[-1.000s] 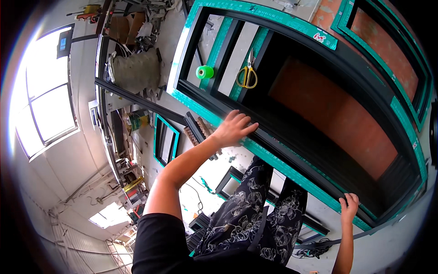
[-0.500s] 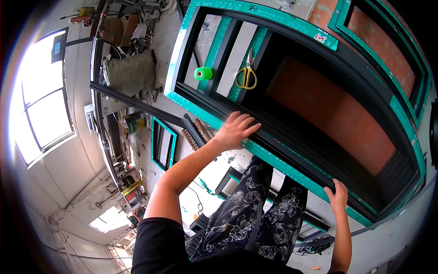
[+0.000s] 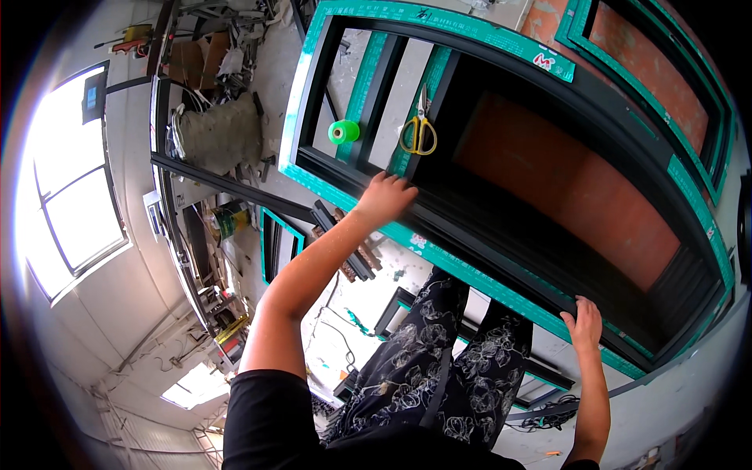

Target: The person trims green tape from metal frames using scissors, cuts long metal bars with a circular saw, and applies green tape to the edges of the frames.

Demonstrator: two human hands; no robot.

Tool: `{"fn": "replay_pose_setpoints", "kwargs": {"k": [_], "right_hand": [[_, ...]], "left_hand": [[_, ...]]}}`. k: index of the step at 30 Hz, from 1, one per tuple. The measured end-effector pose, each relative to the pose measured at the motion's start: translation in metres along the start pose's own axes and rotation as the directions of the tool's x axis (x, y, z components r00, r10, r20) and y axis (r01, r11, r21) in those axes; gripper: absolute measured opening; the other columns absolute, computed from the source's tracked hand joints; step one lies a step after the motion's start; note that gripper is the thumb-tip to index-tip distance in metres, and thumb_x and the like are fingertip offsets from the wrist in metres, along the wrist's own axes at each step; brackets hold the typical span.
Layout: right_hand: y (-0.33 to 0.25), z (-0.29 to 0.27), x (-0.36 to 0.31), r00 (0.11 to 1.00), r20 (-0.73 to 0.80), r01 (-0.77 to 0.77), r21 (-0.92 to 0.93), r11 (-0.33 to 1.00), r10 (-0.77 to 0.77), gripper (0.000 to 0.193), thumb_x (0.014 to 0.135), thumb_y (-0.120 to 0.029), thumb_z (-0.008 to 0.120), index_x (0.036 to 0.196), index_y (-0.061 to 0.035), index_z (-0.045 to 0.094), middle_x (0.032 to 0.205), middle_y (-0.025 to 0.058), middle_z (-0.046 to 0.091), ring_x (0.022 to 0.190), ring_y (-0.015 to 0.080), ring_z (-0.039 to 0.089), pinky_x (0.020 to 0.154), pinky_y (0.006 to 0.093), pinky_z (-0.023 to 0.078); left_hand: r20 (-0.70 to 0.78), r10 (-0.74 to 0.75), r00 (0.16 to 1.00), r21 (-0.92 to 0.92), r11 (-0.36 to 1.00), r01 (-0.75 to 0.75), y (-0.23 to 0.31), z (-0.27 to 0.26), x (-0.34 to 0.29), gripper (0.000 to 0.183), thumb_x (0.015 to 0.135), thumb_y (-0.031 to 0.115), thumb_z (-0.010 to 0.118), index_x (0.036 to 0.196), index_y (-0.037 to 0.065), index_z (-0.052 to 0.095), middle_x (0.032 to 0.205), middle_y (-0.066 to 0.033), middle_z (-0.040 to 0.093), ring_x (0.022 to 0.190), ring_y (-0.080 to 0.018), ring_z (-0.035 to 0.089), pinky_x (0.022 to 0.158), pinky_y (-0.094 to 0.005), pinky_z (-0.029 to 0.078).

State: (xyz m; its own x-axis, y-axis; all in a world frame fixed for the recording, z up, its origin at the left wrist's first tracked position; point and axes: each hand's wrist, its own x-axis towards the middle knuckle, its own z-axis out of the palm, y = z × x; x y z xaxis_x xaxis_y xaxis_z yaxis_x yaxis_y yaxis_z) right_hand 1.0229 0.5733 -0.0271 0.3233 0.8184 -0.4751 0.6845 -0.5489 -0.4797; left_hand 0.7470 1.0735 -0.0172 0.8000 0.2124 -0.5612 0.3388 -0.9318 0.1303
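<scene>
Head view: both bare hands are placed over the near rail of a large black frame (image 3: 478, 251) edged with green tape. The frame is set ahead of the torso; its support is largely hidden, so the carrying surface cannot be named. The rail's long axis is slanted from upper left to lower right, with some bend from the lens.

Left hand (image 3: 385, 197): placed left of the rail's midpoint, palm down, fingers bent across the black profile. Outline slightly blurred. Whether the rail is clasped or only rested upon by this grip cannot be told.

Right hand (image 3: 583, 323): placed toward the near right corner, thumb spread from the fingers, fingertips laid over the rail. Firmness of grip likewise cannot be determined.

Key relation: the rail is located directly under both grips, the hands being set well apart along its length. The rail's left end is approached more closely by the left hand, the near right corner by the right.

Yellow-handled scissors (image 3: 421, 116) are seen beyond the left hand, over a green-taped crossbar, blades directed toward the far edge. A green spool (image 3: 344, 131) is seen between the scissors and the frame's left edge. A second frame (image 3: 666, 117) is seen past the far right edge; contact not distinguishable.
</scene>
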Motion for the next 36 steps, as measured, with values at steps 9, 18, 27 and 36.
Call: {"fn": "replay_pose_setpoints", "kwargs": {"k": [9,18,27,36], "right_hand": [[0.005,0.011,-0.005,0.996,-0.09,-0.009,-0.049,0.999,0.005,0.05,0.084,-0.038,0.07,0.113,0.0004,0.056,0.113,0.0193,0.065,0.103,0.0392,0.061,0.091,0.0457,0.047],[0.007,0.014,-0.009,0.994,-0.098,0.03,-0.128,0.991,-0.043,0.054,0.08,-0.038,0.074,0.114,-0.0006,0.054,0.114,0.019,0.065,0.104,0.0368,0.061,0.089,0.0451,0.049],[-0.004,0.003,0.001,0.996,-0.06,-0.06,-0.026,0.998,0.059,0.057,0.08,-0.041,0.074,0.115,-0.0001,0.055,0.118,0.0194,0.063,0.11,0.0376,0.058,0.094,0.0456,0.046],[-0.013,-0.022,0.041,0.983,0.166,-0.085,0.025,0.996,0.08,0.042,0.078,-0.027,0.079,0.104,0.0006,0.061,0.102,0.0195,0.065,0.097,0.0381,0.059,0.086,0.0439,0.048]], "left_hand": [[0.15,-0.012,0.989,0.048,0.999,0.005,-0.006,0.007,-0.002,0.022,0.078,0.012,0.069,0.097,0.013,0.06,0.086,-0.0049,0.065,0.092,-0.0257,0.064,0.084,-0.0411,0.047],[-0.286,0.001,0.958,0.043,0.999,0.012,-0.005,0.026,-0.016,0.031,0.07,0.01,0.068,0.1,0.011,0.06,0.085,-0.0027,0.062,0.089,-0.0235,0.062,0.089,-0.0401,0.045],[-0.333,0.058,0.941,-0.035,0.997,-0.074,-0.008,0.018,-0.005,0.019,0.071,0.011,0.063,0.09,0.012,0.061,0.079,-0.0013,0.057,0.084,-0.0238,0.06,0.077,-0.037,0.045],[0.334,-0.081,0.939,0.055,0.996,0.066,-0.012,0.0,0.026,0.024,0.075,0.01,0.07,0.098,0.014,0.066,0.084,-0.0077,0.069,0.087,-0.0296,0.068,0.073,-0.042,0.053]]}}
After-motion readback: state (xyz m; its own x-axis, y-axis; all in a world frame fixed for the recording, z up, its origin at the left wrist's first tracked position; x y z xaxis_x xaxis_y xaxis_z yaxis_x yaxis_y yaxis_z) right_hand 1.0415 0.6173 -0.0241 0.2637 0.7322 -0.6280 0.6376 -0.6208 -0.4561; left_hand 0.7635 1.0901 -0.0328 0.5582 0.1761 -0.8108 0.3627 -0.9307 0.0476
